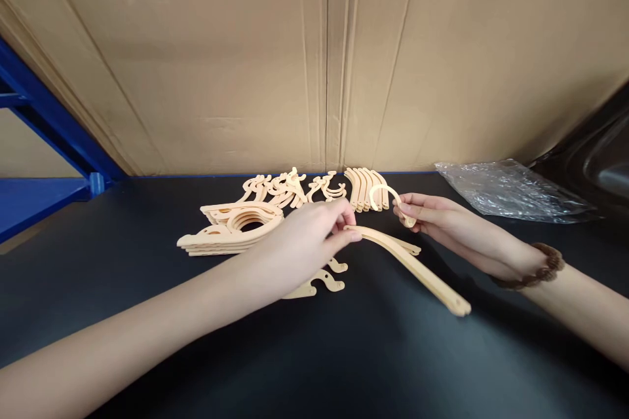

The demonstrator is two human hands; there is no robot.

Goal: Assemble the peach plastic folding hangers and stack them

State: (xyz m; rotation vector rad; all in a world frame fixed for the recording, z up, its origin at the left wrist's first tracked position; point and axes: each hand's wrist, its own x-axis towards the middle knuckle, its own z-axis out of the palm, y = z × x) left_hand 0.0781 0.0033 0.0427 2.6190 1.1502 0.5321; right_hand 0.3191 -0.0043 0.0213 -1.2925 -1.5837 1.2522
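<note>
While left hand (317, 226) pinches it, strip (409, 259) looks plain.

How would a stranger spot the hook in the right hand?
Start at the black tabletop in front of the cardboard wall, then find the right hand, with a brown bracelet at its wrist. It holds the wood-coloured hook, the only small curved piece in either hand; the other small pieces lie on the tabletop.
</note>
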